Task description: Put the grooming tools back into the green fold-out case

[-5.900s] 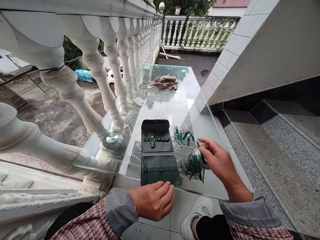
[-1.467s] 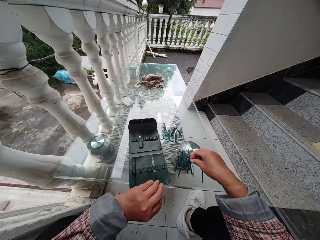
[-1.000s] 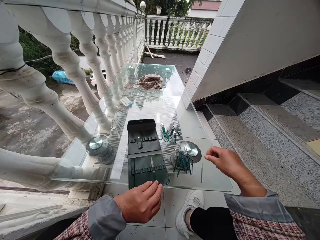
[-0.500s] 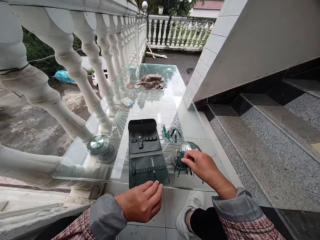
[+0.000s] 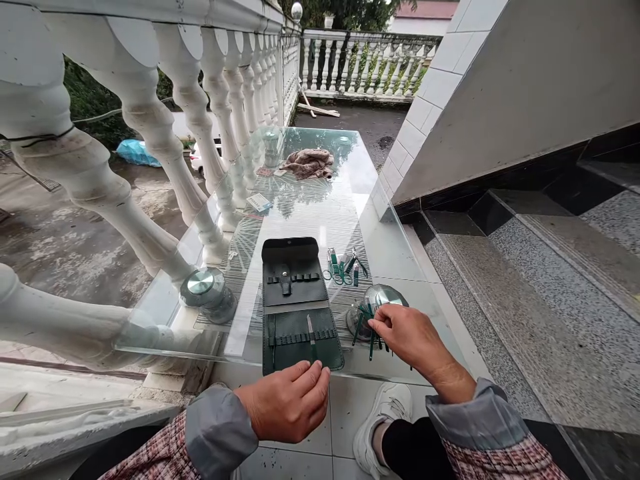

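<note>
A dark green manicure case (image 5: 295,297) lies unfolded on the glass table, with rows of elastic loops. A slim tool with a green handle (image 5: 312,337) sits in its lower loops, and a thin dark tool (image 5: 273,343) lies at the left. My left hand (image 5: 293,403) is at the case's near edge, fingers pressed together by the handle's end; what they grip is hidden. My right hand (image 5: 413,337) pinches a thin green tool (image 5: 367,311) above several green tools (image 5: 371,347) partly hidden under it. Nail clippers (image 5: 333,259) and green-ringed scissors (image 5: 339,277) lie beyond.
The glass table (image 5: 400,260) stands on round metal-capped legs (image 5: 203,283). A crumpled brown cloth (image 5: 307,163) and a small card packet (image 5: 259,203) lie farther back. White balusters (image 5: 145,127) line the left side; stone steps (image 5: 500,267) rise at the right.
The view has shifted slightly. My right hand's fingertips stay over the loose green tools, and the thin tool there has changed its angle. My left hand remains at the case's near edge.
</note>
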Available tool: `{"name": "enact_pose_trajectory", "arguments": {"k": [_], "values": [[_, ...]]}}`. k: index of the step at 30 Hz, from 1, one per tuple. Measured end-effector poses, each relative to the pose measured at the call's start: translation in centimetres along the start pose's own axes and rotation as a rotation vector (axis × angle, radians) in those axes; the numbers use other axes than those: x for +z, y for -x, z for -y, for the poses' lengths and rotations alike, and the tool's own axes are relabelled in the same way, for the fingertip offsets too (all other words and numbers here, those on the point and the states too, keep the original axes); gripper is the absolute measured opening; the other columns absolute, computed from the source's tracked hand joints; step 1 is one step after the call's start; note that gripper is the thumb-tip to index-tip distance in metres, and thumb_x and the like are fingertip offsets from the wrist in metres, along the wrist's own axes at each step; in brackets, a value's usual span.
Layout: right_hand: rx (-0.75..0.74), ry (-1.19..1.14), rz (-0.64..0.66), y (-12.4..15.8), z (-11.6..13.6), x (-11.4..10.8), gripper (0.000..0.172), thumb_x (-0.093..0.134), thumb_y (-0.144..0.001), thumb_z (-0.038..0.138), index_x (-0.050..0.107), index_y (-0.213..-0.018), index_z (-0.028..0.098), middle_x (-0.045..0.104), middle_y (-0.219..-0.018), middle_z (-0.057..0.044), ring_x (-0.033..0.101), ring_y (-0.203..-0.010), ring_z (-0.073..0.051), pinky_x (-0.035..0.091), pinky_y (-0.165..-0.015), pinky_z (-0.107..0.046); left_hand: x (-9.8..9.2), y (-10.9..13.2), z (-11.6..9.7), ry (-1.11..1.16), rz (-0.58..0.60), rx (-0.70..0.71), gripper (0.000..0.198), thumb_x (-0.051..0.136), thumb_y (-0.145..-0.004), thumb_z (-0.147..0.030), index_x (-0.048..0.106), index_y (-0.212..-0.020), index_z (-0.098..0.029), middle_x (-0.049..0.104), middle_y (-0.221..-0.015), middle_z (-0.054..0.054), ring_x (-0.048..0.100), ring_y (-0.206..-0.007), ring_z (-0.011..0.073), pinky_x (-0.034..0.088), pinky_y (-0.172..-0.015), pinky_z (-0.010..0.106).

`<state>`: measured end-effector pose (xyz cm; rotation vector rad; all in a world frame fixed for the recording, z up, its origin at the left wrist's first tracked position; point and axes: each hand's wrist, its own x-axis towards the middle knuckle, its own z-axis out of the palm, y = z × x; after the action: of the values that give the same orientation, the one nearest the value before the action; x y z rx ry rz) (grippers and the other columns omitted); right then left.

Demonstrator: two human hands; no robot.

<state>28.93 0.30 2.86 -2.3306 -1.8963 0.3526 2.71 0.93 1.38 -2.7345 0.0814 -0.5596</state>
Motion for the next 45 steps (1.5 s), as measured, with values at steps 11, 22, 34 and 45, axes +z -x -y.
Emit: {"name": "enact_pose_trajectory", "arguments": {"k": [11, 22, 34, 45], "values": [[-0.006, 0.087, -0.010, 0.1, 0.5, -0.1, 0.018, 0.045, -0.080, 0.022, 0.053, -0.063, 0.020, 0.060, -0.068, -0.002, 0.050, -0.060, -0.014, 0.021, -0.053, -0.027, 0.2, 0.1, -0.1, 0.003, -0.002, 0.000, 0.023, 0.051, -0.088, -0.025, 0.066, -0.097, -0.010, 0.064, -0.106, 0.013, 0.062, -0.097, 0.0251, 0.057, -0.076, 0.035], [0.031, 0.085, 0.037, 0.2, 0.4, 0.2, 0.016, 0.046, -0.082, 0.026, 0.051, -0.068, 0.021, 0.059, -0.067, 0.000, 0.049, -0.060, -0.014, 0.022, -0.052, -0.026, 0.2, 0.0, -0.2, 0.002, -0.005, 0.000, 0.024, 0.049, -0.087, -0.023, 0.066, -0.095, -0.010, 0.065, -0.104, 0.013, 0.062, -0.095, 0.0244, 0.055, -0.074, 0.034], [-0.007, 0.148, -0.015, 0.3, 0.1, 0.9, 0.015, 0.049, -0.084, 0.030, 0.050, -0.072, 0.020, 0.061, -0.074, 0.000, 0.053, -0.065, -0.016, 0.024, -0.053, -0.026, 0.2, 0.0, -0.1, 0.010, -0.025, -0.007, 0.023, 0.049, -0.086, -0.022, 0.067, -0.093, -0.009, 0.065, -0.102, 0.015, 0.062, -0.093, 0.0238, 0.053, -0.073, 0.033], [0.001, 0.142, -0.006, 0.3, 0.5, 0.5, 0.015, 0.048, -0.086, 0.028, 0.054, -0.074, 0.021, 0.064, -0.075, 0.000, 0.055, -0.064, -0.016, 0.024, -0.051, -0.026, 0.0, 0.1, -0.1, -0.005, 0.014, 0.008, 0.024, 0.048, -0.087, -0.024, 0.066, -0.097, -0.010, 0.064, -0.105, 0.014, 0.062, -0.094, 0.0241, 0.054, -0.074, 0.034]]}}
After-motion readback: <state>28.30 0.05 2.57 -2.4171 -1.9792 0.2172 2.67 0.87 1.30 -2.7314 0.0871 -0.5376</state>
